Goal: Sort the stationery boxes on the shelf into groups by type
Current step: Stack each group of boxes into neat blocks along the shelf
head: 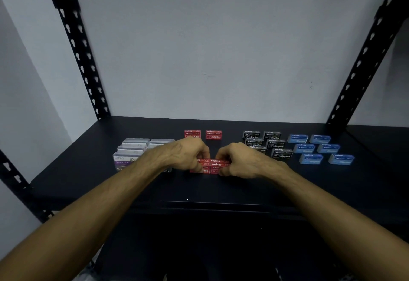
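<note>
Both hands' fingers curl round the red boxes (211, 166): left hand (190, 154), right hand (241, 161). Bare shelf (221, 189) lies nearer than the fingers, to its front edge.

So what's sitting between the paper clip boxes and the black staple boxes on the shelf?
In the head view, the red staple boxes gripped by the left hand and right hand, plus two more red boxes behind.

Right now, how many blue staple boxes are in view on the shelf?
6. The blue staple boxes sit at the right end of the shelf in two columns of three: back row, middle row, front row. None looks hidden; both hands are well clear of them.
</note>
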Tool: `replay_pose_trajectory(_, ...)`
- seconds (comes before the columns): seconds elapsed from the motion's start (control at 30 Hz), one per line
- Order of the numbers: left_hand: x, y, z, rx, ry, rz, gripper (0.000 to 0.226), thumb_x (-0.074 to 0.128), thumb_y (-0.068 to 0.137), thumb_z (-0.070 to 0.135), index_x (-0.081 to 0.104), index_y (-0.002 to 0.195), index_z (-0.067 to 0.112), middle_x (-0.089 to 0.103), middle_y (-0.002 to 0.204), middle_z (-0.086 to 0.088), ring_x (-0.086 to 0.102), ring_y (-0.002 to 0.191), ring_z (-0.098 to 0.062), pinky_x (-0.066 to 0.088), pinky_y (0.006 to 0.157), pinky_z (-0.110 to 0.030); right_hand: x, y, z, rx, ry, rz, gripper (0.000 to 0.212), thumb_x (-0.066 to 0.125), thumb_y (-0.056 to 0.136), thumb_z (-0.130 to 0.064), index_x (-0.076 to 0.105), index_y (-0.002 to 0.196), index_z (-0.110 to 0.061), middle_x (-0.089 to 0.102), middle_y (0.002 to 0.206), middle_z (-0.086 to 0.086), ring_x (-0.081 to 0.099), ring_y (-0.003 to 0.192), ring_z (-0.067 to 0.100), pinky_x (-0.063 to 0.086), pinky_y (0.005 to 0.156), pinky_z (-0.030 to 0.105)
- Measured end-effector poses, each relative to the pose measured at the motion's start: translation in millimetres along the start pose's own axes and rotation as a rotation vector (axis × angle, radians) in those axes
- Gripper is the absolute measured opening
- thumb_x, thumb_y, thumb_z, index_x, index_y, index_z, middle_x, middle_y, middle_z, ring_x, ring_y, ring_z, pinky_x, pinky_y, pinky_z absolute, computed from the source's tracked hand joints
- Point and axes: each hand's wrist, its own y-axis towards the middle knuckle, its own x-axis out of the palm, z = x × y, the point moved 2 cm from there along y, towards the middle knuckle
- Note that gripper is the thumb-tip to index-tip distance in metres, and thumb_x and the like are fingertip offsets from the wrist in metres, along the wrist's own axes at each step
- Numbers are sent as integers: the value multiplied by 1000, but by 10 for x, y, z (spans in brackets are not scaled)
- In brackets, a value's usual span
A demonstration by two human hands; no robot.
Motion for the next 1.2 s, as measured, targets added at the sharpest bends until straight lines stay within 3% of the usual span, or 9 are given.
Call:
replay_pose_trajectory(0.23,-2,-7,11,12,13,-4,37,74,86,28,64,120,21,62,95,13,60,86,-6,43,68,-17,5,8,6,-5,-14,2,28,75,83,-34,66,109,-26,69,92,-7,66,78,9,57,73,32)
replay_pose_trajectory(0.37,-80,-39,-8,17,41,33,55,72,85,43,56,133,22,62,116,6,57,99,-8,44,81,-22,-51,5,25,2,-4,19,52,71,84,-50,59,127,-25,66,111,-7,63,91,9,51,78,28)
replay_pose_trajectory(0.47,-240,-58,-88,3,-33,112,54,69,84,53,60,129,24,63,112,8,59,101,-7,49,86,-27,-152,16,54,23,33,82,58,62,88,-56,54,135,-23,62,112,-6,59,94,10,44,77,26)
replay_pose_trajectory(0.53,-359,-8,-187,-22,-87,174,43,66,87,50,64,122,24,64,109,10,60,100,-6,48,85,-27,-214,58,72,30,60,130,48,58,93,-52,56,132,-22,62,107,-6,60,92,11,47,77,27)
replay_pose_trajectory(0.63,-501,146,-353,-74,-96,272,33,66,90,41,67,118,23,67,107,9,62,100,-10,48,84,-27,-291,209,107,32,37,210,39,56,97,-42,58,129,-20,65,117,-1,61,100,14,52,90,34)
replay_pose_trajectory(0.8,-535,426,-520,-162,-27,283,41,67,92,30,58,130,18,62,122,-3,57,105,-16,45,86,-28,-283,577,158,41,-54,255,44,58,98,-31,51,140,-18,50,137,4,55,120,22,48,101,38)
replay_pose_trajectory(0.9,-497,566,-609,-191,-13,243,43,68,91,27,56,132,18,59,127,-4,56,108,-17,46,92,-31,-240,768,200,63,-113,241,49,57,98,-29,46,144,-19,44,141,5,55,119,26,49,99,40)
replay_pose_trajectory(1.0,-442,678,-686,-164,-25,192,37,69,90,26,62,126,21,62,116,0,56,98,-13,46,84,-28,-219,917,262,78,-147,220,47,55,98,-25,46,143,-18,45,138,7,57,115,28,50,97,42)
replay_pose_trajectory(1.2,-342,799,-751,-120,-50,156,21,68,91,23,70,113,22,69,111,4,63,96,-12,51,88,-32,-140,1043,346,36,-95,176,25,54,97,-16,63,120,-15,60,121,5,58,105,21,47,86,31)
